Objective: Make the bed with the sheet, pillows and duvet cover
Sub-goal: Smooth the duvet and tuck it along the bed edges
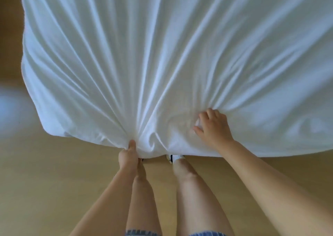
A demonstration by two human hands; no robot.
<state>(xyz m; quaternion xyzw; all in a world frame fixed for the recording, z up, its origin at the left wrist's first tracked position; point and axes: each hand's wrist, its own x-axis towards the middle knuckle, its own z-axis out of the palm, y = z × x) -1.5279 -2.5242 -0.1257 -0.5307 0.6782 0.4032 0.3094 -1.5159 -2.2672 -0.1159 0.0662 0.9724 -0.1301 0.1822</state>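
Sheet [162, 55]: white cloth, soft, matt, creased in long folds. Floor [54, 172]: smooth, tan, faint sheen.

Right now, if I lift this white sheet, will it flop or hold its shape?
Probably floppy: the sheet fans into long folds from the left hand and right hand. Likely light, since it seems to billow.

Your white cloth [162, 55] runs off the top and right edges, and you cannot tell whether it is the sheet or the duvet cover. It hides everything beneath it. Your left hand [128, 154] shows mainly its thumb, the fingers tucked behind the hem. The fingertips of your right hand [212, 125] are buried in a fold. The hem covers most of your right shoe [173, 158]. A pale blur [9, 100] at the left edge is unreadable.
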